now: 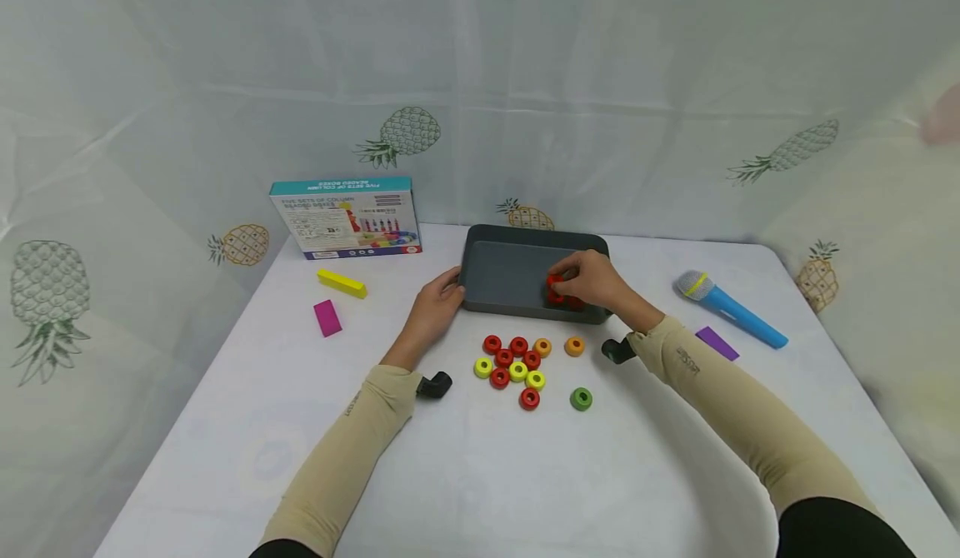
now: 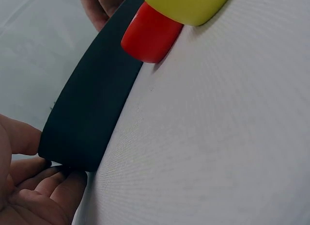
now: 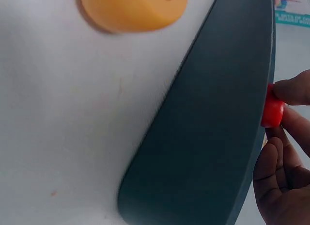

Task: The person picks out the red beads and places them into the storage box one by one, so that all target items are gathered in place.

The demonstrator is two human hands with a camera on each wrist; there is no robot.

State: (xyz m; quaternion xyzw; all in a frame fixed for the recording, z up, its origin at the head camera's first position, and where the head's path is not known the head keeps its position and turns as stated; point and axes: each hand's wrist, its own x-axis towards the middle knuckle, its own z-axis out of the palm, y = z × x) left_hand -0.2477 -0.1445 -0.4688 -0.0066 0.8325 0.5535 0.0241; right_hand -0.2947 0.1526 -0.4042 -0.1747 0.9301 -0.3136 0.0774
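Note:
A dark grey tray (image 1: pixel 510 271) sits on the white table. My left hand (image 1: pixel 433 312) holds its left end, thumb at the rim and fingers curled against the end wall (image 2: pixel 72 157). Inside the tray's right front corner, my right hand (image 1: pixel 592 281) pinches a red ring-shaped bead (image 3: pixel 273 111) between thumb and index finger. Other red beads (image 1: pixel 574 303) lie under that hand, partly hidden by it. In front of the tray lie several loose beads: red (image 1: pixel 499 377), yellow (image 1: pixel 483 367), orange (image 1: pixel 574 346) and one green (image 1: pixel 581 399).
A toy box (image 1: pixel 348 218) leans at the back left, near a yellow block (image 1: pixel 342 283) and a magenta block (image 1: pixel 327 318). To the right are a blue toy microphone (image 1: pixel 731 308) and a purple block (image 1: pixel 717 343). A pineapple-print curtain (image 1: pixel 562 58) hangs behind the table.

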